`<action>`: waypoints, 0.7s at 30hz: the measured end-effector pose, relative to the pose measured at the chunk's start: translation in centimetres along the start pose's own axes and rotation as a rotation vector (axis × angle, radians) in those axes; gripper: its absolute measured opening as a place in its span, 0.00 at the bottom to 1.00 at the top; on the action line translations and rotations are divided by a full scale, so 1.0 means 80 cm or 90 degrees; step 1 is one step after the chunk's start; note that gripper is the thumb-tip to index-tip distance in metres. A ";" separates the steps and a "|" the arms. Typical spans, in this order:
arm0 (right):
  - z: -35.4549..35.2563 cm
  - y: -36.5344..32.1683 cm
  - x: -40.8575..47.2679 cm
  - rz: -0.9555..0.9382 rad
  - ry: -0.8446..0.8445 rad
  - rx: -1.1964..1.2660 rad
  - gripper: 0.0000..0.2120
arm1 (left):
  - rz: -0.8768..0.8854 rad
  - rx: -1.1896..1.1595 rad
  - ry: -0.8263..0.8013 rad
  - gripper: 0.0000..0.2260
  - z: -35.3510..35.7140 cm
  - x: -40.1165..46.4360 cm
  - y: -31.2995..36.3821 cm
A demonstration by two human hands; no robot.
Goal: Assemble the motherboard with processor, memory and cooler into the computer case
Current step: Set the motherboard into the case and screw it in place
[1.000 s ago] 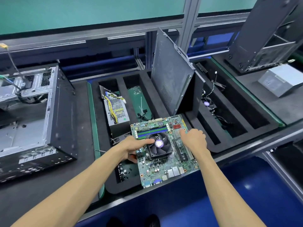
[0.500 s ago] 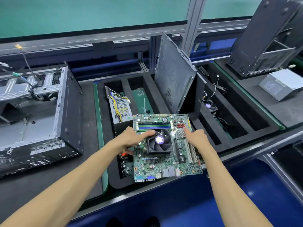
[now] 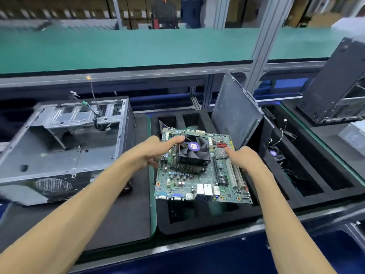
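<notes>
The green motherboard (image 3: 189, 182) with its black fan cooler (image 3: 193, 153) is lifted off the black foam tray (image 3: 197, 222) and tilted, its port edge toward me. My left hand (image 3: 156, 149) grips the board's left edge, thumb on top by the cooler. My right hand (image 3: 243, 158) grips the right edge, thumb near the red connectors. The open computer case (image 3: 65, 149) lies on its side at the left, its bare metal inside facing up.
A dark side panel (image 3: 235, 113) leans upright in the tray behind the board. Loose cables (image 3: 94, 111) hang in the case's far end. Another case (image 3: 335, 84) and a grey power supply (image 3: 353, 135) stand at the right. The bench edge runs close in front.
Both hands have lifted the motherboard out of the foam tray and raised it, tilting it. My view has swung up and to the left, bringing more of the case in.
</notes>
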State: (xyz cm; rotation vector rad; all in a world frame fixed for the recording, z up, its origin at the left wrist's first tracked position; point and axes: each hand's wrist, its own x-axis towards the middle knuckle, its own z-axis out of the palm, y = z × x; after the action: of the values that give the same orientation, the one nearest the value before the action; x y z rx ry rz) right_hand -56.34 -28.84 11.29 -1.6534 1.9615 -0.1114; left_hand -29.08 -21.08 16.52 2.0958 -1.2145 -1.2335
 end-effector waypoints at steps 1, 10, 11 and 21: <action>-0.003 -0.017 -0.005 -0.020 0.001 -0.015 0.32 | -0.001 0.005 0.014 0.57 -0.015 -0.006 -0.002; -0.013 -0.208 -0.083 -0.203 -0.030 -0.033 0.34 | -0.015 -0.043 0.047 0.51 -0.200 -0.054 -0.060; -0.009 -0.230 -0.094 -0.220 -0.035 -0.039 0.31 | -0.028 -0.062 0.044 0.50 -0.223 -0.058 -0.074; 0.091 -0.399 -0.184 -0.240 -0.143 -0.077 0.36 | -0.092 -0.141 -0.001 0.32 -0.385 -0.052 -0.231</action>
State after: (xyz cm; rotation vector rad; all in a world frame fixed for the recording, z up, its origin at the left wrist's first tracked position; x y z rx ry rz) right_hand -23.71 -20.51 23.68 -2.0056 1.5014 0.0497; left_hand 4.96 -9.95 21.48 2.0475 -0.8936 -1.3648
